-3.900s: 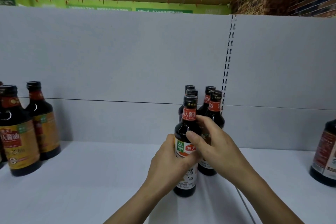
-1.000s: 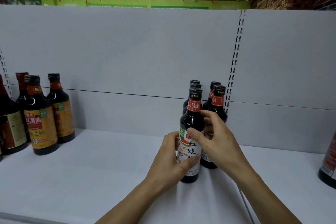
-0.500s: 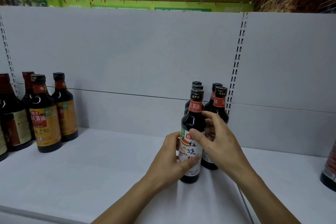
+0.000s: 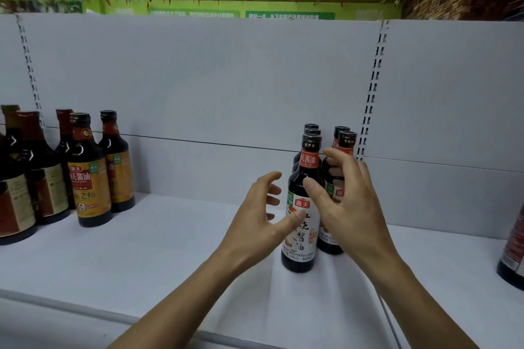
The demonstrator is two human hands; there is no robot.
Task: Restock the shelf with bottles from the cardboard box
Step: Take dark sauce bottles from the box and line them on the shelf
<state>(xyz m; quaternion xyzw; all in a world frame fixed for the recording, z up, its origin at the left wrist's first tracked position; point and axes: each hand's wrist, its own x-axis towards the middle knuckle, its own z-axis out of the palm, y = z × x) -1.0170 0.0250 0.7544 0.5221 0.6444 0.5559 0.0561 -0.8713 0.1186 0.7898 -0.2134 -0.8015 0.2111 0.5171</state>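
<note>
A dark soy sauce bottle with a white and red label stands upright at the front of a small cluster of like bottles on the white shelf. My left hand hovers just left of it, fingers spread and loosely curved, thumb tip near the label. My right hand is just to its right, fingers spread in front of the bottles behind. Neither hand holds anything. The cardboard box is out of view.
Several dark bottles with yellow and brown labels stand at the shelf's left end. Part of another bottle shows at the right edge. A slotted upright runs down the back panel behind the cluster. The shelf's front edge lies close below.
Both hands have let go of the front bottle and opened, drawing slightly apart from it. The bottle stays standing on the shelf.
</note>
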